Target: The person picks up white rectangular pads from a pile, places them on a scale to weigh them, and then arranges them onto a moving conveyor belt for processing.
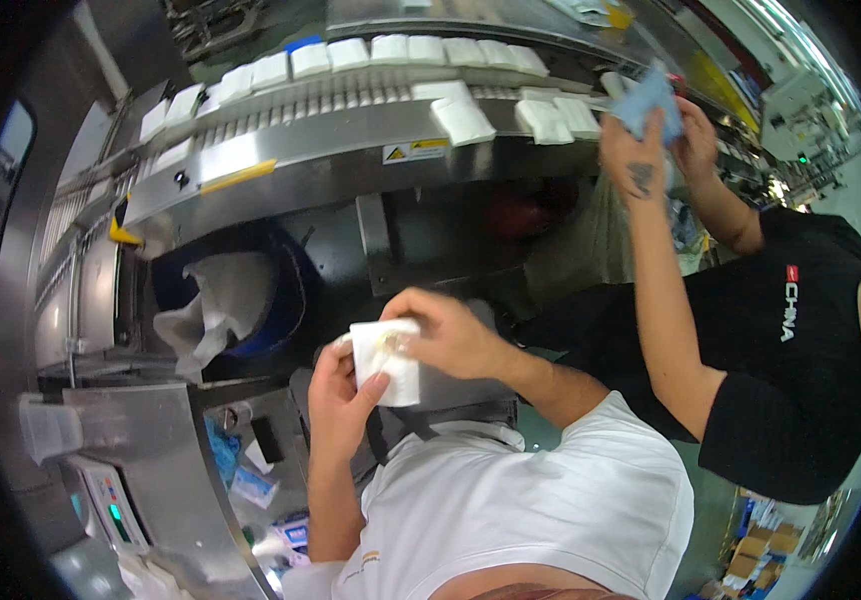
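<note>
One folded white pack [402, 385] is held by the left hand [338, 408], thumb laid on its face; its upper part is touched by the bent fingers of the right hand [453, 338], whether pinched cannot be told for blur. The step in hand is judged to be adjustment of this single pack, for which a steady left grip and light right-hand finger work seem called for next. The pack is located between both hands, apart from the conveyor [325, 158] and its row of white packs [350, 55].
</note>
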Action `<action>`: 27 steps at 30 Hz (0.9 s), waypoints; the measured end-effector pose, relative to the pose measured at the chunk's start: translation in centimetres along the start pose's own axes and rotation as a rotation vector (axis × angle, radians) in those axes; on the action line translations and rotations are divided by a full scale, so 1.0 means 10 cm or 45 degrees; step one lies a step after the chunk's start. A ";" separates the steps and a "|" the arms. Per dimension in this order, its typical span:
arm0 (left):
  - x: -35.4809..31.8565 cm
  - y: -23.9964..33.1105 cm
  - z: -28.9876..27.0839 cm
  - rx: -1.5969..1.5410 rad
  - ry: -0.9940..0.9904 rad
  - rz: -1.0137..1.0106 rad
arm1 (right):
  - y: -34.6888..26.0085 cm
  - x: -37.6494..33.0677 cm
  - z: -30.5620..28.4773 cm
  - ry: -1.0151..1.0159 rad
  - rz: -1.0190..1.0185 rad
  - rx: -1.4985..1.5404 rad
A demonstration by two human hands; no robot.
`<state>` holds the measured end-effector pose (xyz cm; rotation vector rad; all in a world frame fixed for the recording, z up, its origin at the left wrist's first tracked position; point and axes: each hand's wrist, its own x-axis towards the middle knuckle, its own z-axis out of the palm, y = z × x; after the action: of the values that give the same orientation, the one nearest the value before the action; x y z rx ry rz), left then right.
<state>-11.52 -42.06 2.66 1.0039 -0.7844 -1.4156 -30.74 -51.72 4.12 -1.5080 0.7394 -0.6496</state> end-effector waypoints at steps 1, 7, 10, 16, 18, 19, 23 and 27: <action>0.05 0.00 -0.03 -0.019 -0.009 -0.061 | 0.01 0.05 -0.04 0.044 -0.025 -0.059; 0.42 -0.03 -0.03 -0.126 0.061 -0.329 | -0.22 0.11 -0.29 0.228 -0.644 -0.988; 0.46 0.02 0.06 -0.231 0.105 -0.292 | -0.32 -0.01 -0.34 -0.092 -0.829 -1.120; 0.54 0.01 0.09 -0.251 0.032 -0.309 | -0.28 0.00 -0.39 -0.162 -0.865 -1.076; 0.54 0.06 0.10 -0.199 0.035 -0.333 | -0.29 0.00 -0.40 -0.188 -0.842 -0.998; 0.54 0.06 0.09 -0.182 0.025 -0.338 | -0.29 0.00 -0.41 -0.177 -0.834 -0.968; 0.61 -0.10 -0.01 -0.154 -0.029 -0.342 | -0.25 -0.01 -0.47 -0.093 -0.807 -0.846; 0.63 -0.04 0.16 -0.362 -0.061 -0.305 | -0.27 -0.04 -0.55 0.061 -0.758 -0.666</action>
<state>-12.89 -48.42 2.07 0.8652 -0.4894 -1.7084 -35.10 -54.82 7.16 -2.2381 0.5079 -0.9849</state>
